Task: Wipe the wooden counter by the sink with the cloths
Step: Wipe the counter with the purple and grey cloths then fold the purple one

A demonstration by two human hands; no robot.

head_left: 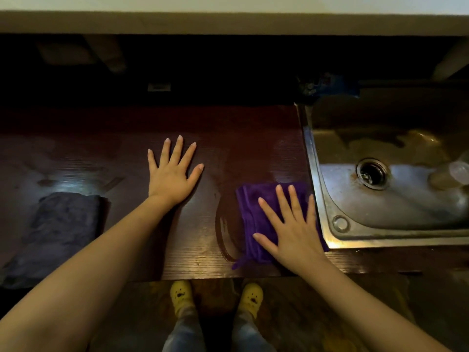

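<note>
Here the right hand (291, 224) lies flat, fingers spread, on the soft folded purple cloth (253, 214), gripping nothing. The left hand (172, 174) rests open on the dark wooden counter (101, 153). Being limp, the cloth probably slides best under palm pressure.

wooden counter (203, 153): dark red-brown, glossy, grain visible, curved wet streak near front edge | purple cloth (253, 212): folded, flat on counter, right edge against sink rim (311, 158), pressed under a flat open hand, small tag at near corner | dark blue-grey cloth (58, 229): folded, lying loose at counter's left, untouched
</note>
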